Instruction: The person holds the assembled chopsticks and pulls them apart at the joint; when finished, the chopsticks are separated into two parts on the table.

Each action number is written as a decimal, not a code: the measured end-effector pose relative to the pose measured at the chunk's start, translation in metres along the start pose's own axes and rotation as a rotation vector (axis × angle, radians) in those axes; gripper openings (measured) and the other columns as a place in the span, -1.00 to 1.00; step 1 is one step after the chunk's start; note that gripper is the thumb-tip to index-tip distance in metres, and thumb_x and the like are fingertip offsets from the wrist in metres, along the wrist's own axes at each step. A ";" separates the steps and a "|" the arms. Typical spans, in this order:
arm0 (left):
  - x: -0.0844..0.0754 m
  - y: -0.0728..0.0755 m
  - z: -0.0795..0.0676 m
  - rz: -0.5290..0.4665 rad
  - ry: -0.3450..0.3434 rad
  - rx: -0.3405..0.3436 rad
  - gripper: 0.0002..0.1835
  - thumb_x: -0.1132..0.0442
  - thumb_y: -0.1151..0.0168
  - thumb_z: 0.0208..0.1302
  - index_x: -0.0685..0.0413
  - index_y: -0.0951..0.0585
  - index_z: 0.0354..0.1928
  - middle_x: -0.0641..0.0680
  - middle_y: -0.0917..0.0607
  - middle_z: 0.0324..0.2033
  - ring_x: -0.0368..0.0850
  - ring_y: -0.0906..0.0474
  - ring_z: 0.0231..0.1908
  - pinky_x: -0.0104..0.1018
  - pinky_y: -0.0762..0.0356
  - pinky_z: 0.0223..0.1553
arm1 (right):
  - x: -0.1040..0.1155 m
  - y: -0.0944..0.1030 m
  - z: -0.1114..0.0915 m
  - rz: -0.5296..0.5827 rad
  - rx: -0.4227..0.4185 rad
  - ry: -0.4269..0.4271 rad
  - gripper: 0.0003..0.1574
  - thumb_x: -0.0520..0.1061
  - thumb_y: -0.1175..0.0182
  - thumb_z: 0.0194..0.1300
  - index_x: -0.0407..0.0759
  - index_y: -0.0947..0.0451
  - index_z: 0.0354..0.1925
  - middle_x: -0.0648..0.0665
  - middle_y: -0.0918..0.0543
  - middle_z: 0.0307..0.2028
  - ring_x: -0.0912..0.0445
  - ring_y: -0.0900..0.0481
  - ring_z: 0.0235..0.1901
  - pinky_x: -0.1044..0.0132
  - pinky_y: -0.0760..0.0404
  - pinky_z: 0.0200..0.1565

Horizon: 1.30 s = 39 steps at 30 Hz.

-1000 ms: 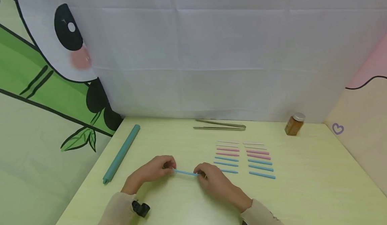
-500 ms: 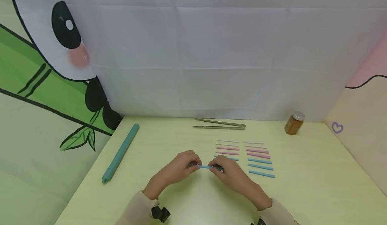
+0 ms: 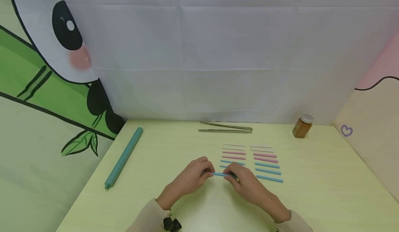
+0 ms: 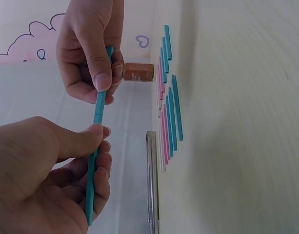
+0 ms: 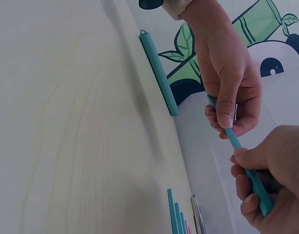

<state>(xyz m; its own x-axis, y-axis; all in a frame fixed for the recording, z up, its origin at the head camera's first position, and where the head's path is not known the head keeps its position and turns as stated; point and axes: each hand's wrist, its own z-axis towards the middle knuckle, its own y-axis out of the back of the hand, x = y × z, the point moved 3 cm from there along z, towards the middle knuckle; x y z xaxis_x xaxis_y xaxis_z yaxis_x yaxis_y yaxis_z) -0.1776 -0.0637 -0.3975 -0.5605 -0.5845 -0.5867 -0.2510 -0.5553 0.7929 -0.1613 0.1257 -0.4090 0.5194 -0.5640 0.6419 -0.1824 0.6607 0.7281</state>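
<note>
Both hands hold one slender blue stick [image 3: 219, 174] between them, raised over the table, its shadow side below. My left hand [image 3: 193, 176] pinches the left part between thumb and fingers; my right hand [image 3: 246, 183] pinches the right part. Only a short stretch shows between the fingertips in the head view. The left wrist view shows more of the stick [image 4: 97, 116], with a fine line across it between the two thumbs. Beyond the right hand lie two columns of thin sticks: blue sticks [image 3: 268, 171], pink sticks [image 3: 265, 155] and white sticks [image 3: 260, 146]. That hand partly hides the left column.
Metal tongs [image 3: 225, 131] lie along the table's back edge. A small brown jar with a silver lid [image 3: 302, 126] stands at the back right. A long green rolled or tube-shaped item [image 3: 124, 158] lies along the left edge. Behind the table [image 3: 324, 197] hangs a pale cloth [image 3: 237, 52].
Both hands have moved right with the blue stick and come closer together, so less of it shows between them. The right hand now covers more of the left column.
</note>
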 end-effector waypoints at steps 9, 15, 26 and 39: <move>-0.002 -0.001 -0.001 0.019 -0.014 -0.024 -0.95 0.31 -0.20 0.31 0.09 -0.63 -0.30 -0.07 -0.50 -0.40 -0.27 -0.51 -0.35 -0.51 -0.52 -0.28 | 0.002 -0.001 -0.003 -0.061 0.002 0.008 -0.96 -0.21 -0.10 0.39 -0.08 -0.48 -0.20 0.13 -0.48 -0.31 0.28 -0.35 -0.35 0.45 -0.45 -0.32; -0.004 0.000 -0.002 0.025 -0.034 -0.044 -0.94 0.31 -0.19 0.31 0.09 -0.63 -0.30 -0.08 -0.50 -0.41 -0.30 -0.48 -0.37 -0.52 -0.51 -0.30 | 0.001 -0.001 -0.005 -0.092 -0.018 0.034 -0.94 -0.23 -0.09 0.39 -0.06 -0.46 -0.21 0.13 -0.46 -0.32 0.29 -0.34 -0.35 0.45 -0.43 -0.31; -0.011 -0.002 -0.001 0.020 -0.026 -0.082 -0.93 0.28 -0.21 0.30 0.07 -0.65 -0.30 -0.09 -0.50 -0.42 -0.35 -0.45 -0.40 -0.56 -0.50 -0.32 | 0.001 0.002 -0.012 -0.144 -0.087 0.103 -0.92 -0.26 -0.11 0.36 -0.08 -0.44 -0.25 0.15 -0.41 -0.35 0.29 -0.32 -0.33 0.45 -0.41 -0.28; -0.017 -0.006 -0.001 0.021 -0.062 -0.121 -0.94 0.27 -0.24 0.27 0.07 -0.67 -0.32 -0.09 -0.51 -0.43 -0.38 -0.40 -0.44 -0.59 -0.46 -0.37 | -0.002 0.006 -0.021 -0.169 -0.115 0.142 -0.91 -0.26 -0.12 0.35 -0.08 -0.43 -0.25 0.17 -0.40 -0.36 0.31 -0.31 -0.32 0.44 -0.41 -0.28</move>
<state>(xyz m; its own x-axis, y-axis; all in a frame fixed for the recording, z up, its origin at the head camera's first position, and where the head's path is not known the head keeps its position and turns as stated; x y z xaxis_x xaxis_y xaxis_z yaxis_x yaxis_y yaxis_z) -0.1658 -0.0504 -0.3924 -0.6128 -0.5612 -0.5564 -0.1441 -0.6129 0.7769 -0.1463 0.1412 -0.4110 0.6484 -0.6012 0.4671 0.0090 0.6195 0.7849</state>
